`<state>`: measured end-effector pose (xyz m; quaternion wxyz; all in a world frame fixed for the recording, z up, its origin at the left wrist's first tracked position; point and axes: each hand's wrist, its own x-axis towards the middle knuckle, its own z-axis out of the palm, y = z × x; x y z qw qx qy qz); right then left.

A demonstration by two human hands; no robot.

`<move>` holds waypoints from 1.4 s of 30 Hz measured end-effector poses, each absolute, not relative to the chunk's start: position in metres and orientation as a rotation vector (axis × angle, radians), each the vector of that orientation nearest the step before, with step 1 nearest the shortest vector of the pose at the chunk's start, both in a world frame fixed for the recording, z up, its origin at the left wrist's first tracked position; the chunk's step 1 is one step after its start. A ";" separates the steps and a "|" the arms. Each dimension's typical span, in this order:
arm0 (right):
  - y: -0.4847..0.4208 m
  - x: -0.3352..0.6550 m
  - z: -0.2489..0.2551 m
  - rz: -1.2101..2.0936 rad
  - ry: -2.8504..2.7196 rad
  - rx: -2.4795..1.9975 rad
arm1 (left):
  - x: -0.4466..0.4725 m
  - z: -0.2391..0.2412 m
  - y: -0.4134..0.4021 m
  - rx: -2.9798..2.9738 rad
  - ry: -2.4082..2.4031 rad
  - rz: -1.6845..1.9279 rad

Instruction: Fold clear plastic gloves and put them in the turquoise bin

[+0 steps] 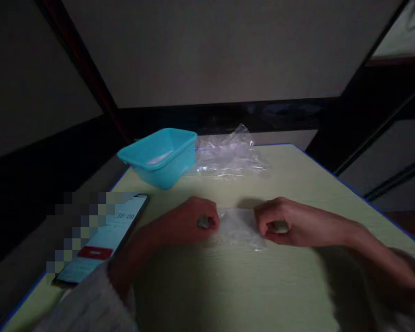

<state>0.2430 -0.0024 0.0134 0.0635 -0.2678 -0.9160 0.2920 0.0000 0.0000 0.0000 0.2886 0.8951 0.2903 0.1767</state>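
Observation:
A small clear plastic bag (240,227) lies flat on the pale green table (249,286) between my hands. My left hand (190,220) pinches the bag's left edge with curled fingers. My right hand (285,225) pinches its right edge, thumb pressed against the fingers. Both hands rest on the tabletop in dim light.
A turquoise plastic tub (161,156) stands at the table's back left, something pale inside it. A heap of clear plastic bags (228,157) lies beside it at the back. A phone (105,237) with a lit screen lies at the left edge.

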 end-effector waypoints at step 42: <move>-0.005 0.243 0.011 0.704 -2.876 -0.818 | 0.002 0.001 0.001 2.341 0.786 0.380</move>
